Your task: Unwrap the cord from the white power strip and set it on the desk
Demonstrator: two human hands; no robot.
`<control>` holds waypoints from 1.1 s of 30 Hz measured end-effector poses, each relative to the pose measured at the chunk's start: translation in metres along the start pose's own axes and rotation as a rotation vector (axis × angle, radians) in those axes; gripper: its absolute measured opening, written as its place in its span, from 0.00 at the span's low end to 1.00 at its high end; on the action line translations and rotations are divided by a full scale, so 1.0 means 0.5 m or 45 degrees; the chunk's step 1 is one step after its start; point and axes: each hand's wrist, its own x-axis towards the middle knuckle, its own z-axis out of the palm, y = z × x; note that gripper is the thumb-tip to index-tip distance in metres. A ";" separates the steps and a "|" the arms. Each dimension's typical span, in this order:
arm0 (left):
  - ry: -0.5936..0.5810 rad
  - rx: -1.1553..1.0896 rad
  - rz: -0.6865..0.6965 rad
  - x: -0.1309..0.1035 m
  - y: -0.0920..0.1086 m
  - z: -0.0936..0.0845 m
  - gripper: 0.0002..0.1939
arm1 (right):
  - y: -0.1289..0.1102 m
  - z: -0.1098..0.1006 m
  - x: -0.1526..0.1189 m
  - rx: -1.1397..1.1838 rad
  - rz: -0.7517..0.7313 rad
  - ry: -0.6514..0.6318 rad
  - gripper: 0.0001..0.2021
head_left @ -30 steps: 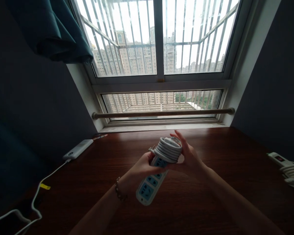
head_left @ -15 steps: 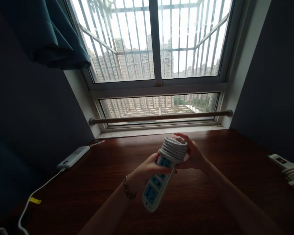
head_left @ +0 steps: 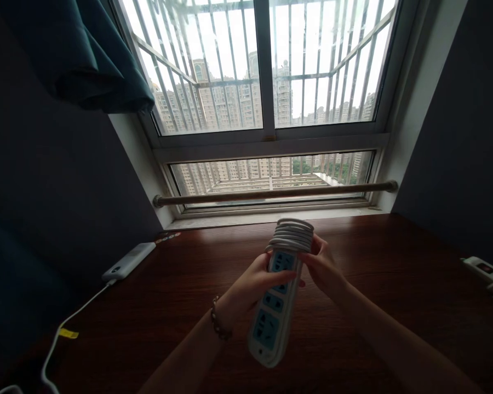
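- Basically, we see two bare hands holding a white power strip (head_left: 276, 306) w/ blue sockets, raised above a dark wooden table (head_left: 156, 323), approx. centre of view.
- Left hand (head_left: 252, 284) grips the strip's body from 9 o'clock, fingers closed round it, thumb across the socket face; we judge this steadies the strip so it doesn't swing.
- Right hand (head_left: 322, 268) is closed on the far end from 3 o'clock, just under the white cord (head_left: 291, 235), which is wound in tight loops round that end; prob. pinning the coils so they don't slip.
- Strip runs from 12 o'clock (coiled end, toward the window (head_left: 267, 109)) to 6 o'clock (free end, nearest us), tilted a bit.
- White power bank (head_left: 128, 261) lies on the table at 9 o'clock, its cable (head_left: 66, 328) trailing to 7 o'clock w/ a yellow tag.
- Second power strip (head_left: 487, 271) at 3 o'clock is cut off by the frame edge.
- Dark curtain (head_left: 74, 54) hangs at 10 o'clock.
- Hard to make out: the plug, the cord's loose end, and right fingertips behind the coil; walls too dim for detail.
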 end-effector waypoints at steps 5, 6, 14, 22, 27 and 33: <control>0.143 0.099 0.085 0.018 -0.009 -0.006 0.19 | -0.016 0.000 0.022 0.072 0.315 -0.217 0.23; 0.170 0.164 0.112 0.026 -0.011 -0.008 0.18 | -0.021 0.000 0.030 0.080 0.344 -0.252 0.24; 0.590 1.437 0.566 0.089 0.035 -0.021 0.16 | -0.075 0.019 0.112 -0.127 0.166 0.027 0.35; 0.780 2.298 0.722 0.077 0.080 -0.048 0.15 | -0.128 0.032 0.108 -1.102 -0.380 0.011 0.28; 0.337 2.339 0.784 0.057 0.093 -0.063 0.17 | -0.110 0.020 0.110 -1.244 -0.105 -0.303 0.38; 0.228 2.281 0.569 0.036 0.104 -0.059 0.11 | -0.119 0.000 0.107 -1.094 0.181 -0.548 0.27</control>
